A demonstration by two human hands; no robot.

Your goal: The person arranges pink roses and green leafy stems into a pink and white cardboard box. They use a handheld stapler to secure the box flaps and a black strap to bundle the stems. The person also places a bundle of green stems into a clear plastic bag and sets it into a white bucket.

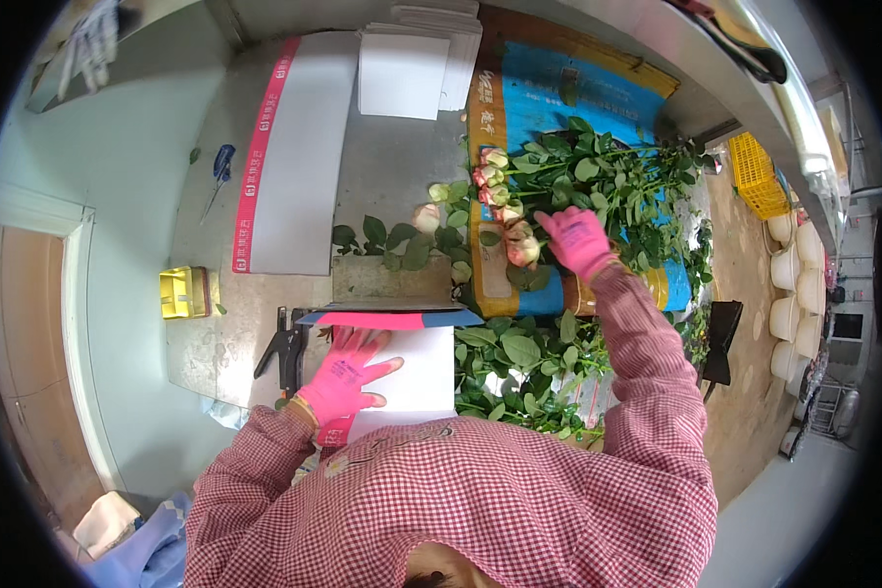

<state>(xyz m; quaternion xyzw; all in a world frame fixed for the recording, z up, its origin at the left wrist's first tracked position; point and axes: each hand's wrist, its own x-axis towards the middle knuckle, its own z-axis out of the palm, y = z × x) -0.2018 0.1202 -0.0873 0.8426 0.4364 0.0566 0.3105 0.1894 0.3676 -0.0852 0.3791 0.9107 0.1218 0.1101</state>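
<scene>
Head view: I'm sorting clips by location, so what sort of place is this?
Probably a flower-packing workroom: cut roses lie on a blue-and-yellow sheet, white boards are stacked nearby, and the left hand and right hand are gloved in pink.

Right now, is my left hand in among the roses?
No, your left hand is spread over the white sheet, while your right hand is the one at the roses.
</scene>
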